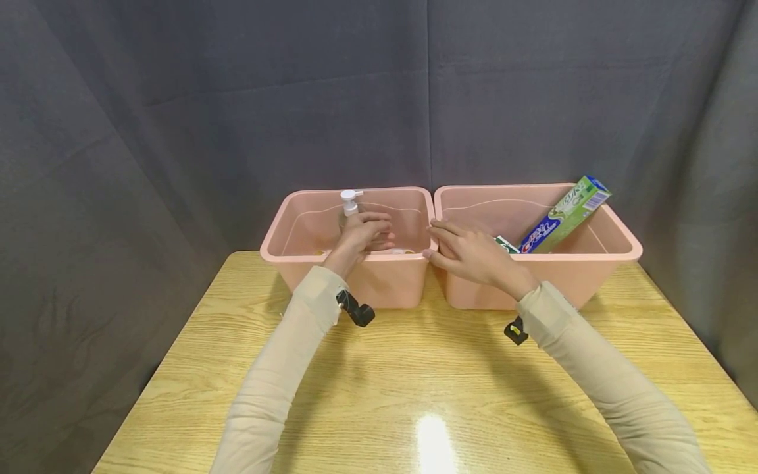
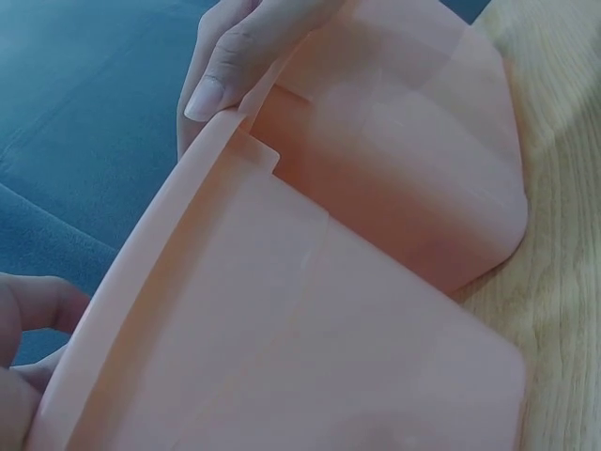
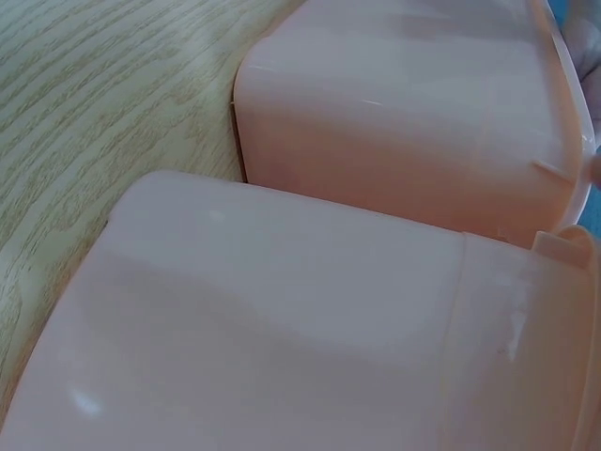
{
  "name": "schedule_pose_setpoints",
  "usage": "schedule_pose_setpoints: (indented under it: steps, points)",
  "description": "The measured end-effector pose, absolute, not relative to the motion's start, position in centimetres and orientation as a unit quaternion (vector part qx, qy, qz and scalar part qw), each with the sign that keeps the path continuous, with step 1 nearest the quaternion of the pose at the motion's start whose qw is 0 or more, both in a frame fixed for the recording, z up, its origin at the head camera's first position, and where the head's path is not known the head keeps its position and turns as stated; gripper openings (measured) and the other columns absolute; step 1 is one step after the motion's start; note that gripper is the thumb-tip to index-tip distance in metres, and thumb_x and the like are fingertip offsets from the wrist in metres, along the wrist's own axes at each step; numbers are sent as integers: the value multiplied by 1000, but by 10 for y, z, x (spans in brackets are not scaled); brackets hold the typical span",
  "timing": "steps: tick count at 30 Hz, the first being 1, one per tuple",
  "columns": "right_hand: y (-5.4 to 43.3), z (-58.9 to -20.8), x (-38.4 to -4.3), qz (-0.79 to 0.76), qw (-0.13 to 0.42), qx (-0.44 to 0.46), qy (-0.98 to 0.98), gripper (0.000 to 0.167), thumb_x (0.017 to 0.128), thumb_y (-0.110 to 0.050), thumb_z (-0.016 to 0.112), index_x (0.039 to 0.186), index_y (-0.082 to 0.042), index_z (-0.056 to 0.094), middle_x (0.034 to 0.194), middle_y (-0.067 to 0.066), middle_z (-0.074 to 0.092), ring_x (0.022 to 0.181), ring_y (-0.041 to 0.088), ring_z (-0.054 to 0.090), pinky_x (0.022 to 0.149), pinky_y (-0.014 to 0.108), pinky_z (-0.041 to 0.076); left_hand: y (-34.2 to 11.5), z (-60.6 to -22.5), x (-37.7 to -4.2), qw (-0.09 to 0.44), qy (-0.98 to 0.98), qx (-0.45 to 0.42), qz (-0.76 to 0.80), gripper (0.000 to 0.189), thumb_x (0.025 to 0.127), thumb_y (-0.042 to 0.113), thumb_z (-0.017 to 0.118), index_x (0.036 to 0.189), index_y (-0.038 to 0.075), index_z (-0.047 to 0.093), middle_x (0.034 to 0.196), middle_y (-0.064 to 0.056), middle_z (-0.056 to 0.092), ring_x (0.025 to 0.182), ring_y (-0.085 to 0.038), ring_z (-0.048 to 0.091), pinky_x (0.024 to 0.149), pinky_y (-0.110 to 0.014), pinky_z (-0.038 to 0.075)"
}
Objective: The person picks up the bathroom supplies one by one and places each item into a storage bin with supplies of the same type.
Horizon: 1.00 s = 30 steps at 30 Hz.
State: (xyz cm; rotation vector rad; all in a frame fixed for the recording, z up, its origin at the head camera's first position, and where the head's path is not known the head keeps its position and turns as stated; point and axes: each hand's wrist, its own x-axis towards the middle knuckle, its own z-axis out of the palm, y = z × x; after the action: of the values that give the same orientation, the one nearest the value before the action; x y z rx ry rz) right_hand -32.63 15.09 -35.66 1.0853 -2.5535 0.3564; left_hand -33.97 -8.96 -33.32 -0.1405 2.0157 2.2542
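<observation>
My left hand (image 1: 361, 236) reaches over the front rim of the left pink bin (image 1: 343, 282), fingers loosely bent with nothing seen between them. Just behind it rises a white pump bottle (image 1: 351, 201), its lower part mostly hidden. In the left wrist view, the fingers of that hand (image 2: 42, 315) show past the bin's rim. My right hand (image 1: 476, 253) lies over the left corner of the right pink bin (image 1: 580, 276), its fingers extended to where the two rims meet. Its thumb touches the rim corner in the left wrist view.
In the right bin, a green and blue toothpaste box (image 1: 562, 217) leans out over the rim, beside a dark green packet (image 1: 506, 245). Small white and yellow items (image 1: 403, 251) lie low in the left bin. Both bins stand on a wooden table (image 1: 379, 375) before a grey curtain (image 1: 266, 99).
</observation>
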Motion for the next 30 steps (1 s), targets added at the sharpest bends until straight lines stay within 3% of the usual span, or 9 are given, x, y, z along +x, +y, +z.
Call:
schedule_pose_setpoints:
  steps: [9, 30]
  points:
    - [151, -356, -327, 137, 157, 377, -902, 60, 100, -48, 52, 140, -4, 54, 144, 15, 52, 132, 39, 46, 106, 55, 39, -88, -333, -341, 51, 672, -45, 738, 33, 97, 0, 56, 129, -5, 60, 96, -14, 67, 64, -15, 68, 68, -30, 59]
    - [152, -349, -328, 174, 139, 390, -894, 58, 99, -44, 58, 138, -2, 56, 140, 16, 54, 126, 36, 53, 105, 52, 41, -86, -328, -340, 27, 687, -14, 726, 31, 94, -3, 56, 124, -6, 62, 90, -8, 65, 62, -13, 67, 59, -23, 58]
